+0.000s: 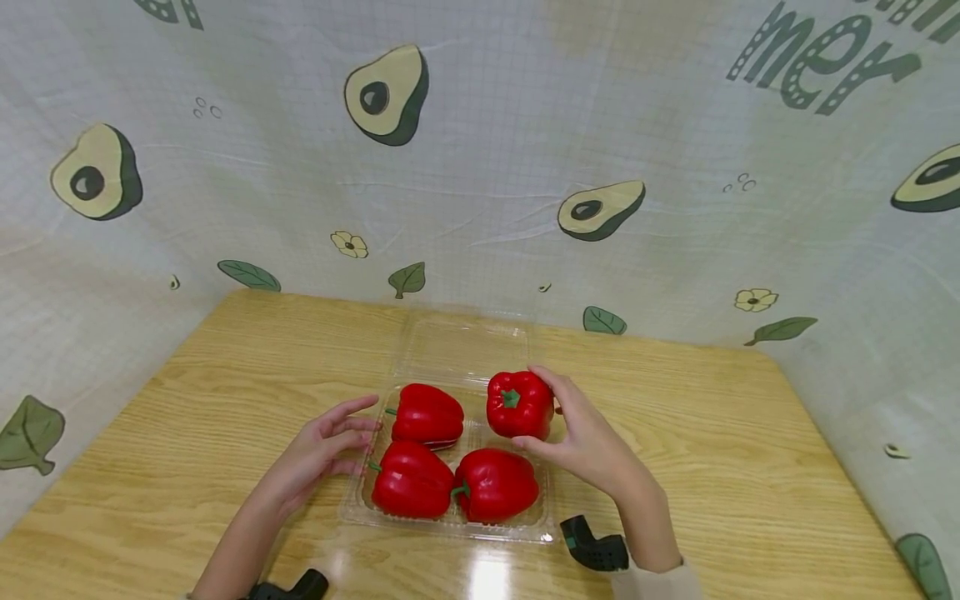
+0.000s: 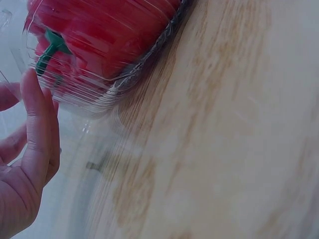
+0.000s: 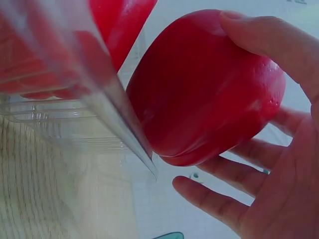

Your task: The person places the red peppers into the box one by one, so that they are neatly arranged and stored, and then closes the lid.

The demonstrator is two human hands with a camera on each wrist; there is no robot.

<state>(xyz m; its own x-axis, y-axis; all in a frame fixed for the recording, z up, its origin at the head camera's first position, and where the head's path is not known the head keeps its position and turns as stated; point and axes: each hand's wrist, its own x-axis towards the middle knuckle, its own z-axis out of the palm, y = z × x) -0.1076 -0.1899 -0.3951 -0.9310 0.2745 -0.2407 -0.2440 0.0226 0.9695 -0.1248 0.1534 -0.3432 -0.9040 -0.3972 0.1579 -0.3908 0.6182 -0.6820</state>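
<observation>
Three peppers (image 1: 414,479) crowd the container (image 1: 442,528); right grip (image 1: 585,437) clasps a fourth pepper (image 1: 517,408), left grip (image 1: 318,454) loose.

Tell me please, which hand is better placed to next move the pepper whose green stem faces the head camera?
The right hand, probably: it holds this pepper near the far right corner of the clear container, while the left hand is at the left side and holds no pepper.
</observation>
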